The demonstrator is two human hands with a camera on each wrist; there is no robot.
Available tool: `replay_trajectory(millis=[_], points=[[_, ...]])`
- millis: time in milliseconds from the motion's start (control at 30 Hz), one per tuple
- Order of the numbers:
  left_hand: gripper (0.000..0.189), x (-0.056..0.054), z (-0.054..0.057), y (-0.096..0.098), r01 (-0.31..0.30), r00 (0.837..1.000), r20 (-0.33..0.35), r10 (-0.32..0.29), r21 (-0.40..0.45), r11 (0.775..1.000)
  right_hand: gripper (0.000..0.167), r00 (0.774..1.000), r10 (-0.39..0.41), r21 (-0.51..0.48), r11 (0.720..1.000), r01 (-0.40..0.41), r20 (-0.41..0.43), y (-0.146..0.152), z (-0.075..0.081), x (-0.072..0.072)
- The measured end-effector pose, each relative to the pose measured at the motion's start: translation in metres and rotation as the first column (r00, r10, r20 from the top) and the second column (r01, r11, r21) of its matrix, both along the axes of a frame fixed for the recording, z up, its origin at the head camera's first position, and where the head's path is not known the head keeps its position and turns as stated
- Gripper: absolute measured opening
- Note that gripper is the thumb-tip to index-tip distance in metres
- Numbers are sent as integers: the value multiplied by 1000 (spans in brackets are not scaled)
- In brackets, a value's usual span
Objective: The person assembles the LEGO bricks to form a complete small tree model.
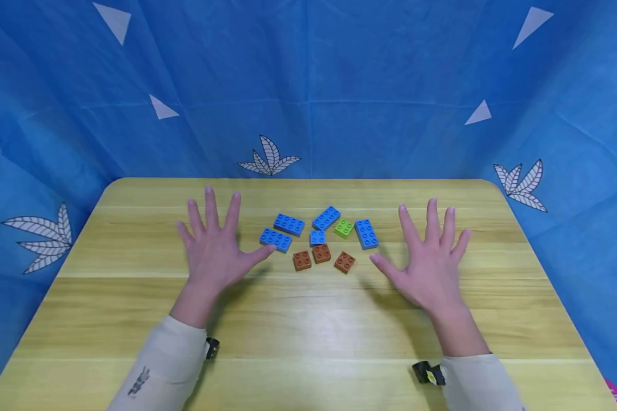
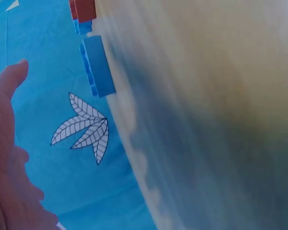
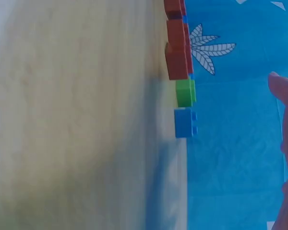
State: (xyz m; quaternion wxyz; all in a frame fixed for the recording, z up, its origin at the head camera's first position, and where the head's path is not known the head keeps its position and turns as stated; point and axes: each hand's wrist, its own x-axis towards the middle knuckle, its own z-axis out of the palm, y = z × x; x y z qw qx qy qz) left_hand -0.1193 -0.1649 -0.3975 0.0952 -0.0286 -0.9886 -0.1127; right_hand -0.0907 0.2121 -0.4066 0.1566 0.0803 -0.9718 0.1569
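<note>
The left hand (image 1: 213, 251) and right hand (image 1: 432, 271) hover, fingers spread, pinching nothing; a hasty inward sweep could scatter the bricks (image 1: 321, 253) between the thumbs.

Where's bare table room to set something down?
Bare table lies between the right hand and the right edge, and between the sleeves, nearer than the brown bricks. Crowded: where those cluster with blue bricks and the green brick.
</note>
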Motion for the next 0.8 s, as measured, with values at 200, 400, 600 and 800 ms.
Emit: replay_trajectory(millis=[200,400,600,800], points=[[118,2,-8,8,9,999,-51,-5,92,996,97,997,60,-50,997,-63,-50,-8,-7,2],[114,4,-14,21,21,994,-112,7,242,970,92,983,111,-181,974,-137,-146,-17,-13,3],[103,7,-19,37,46,990,-143,8,375,926,82,975,141,-341,920,-193,-171,-25,-23,5],[93,11,-22,49,45,996,-94,-3,452,891,71,986,128,-476,864,-163,-104,-33,-30,7]])
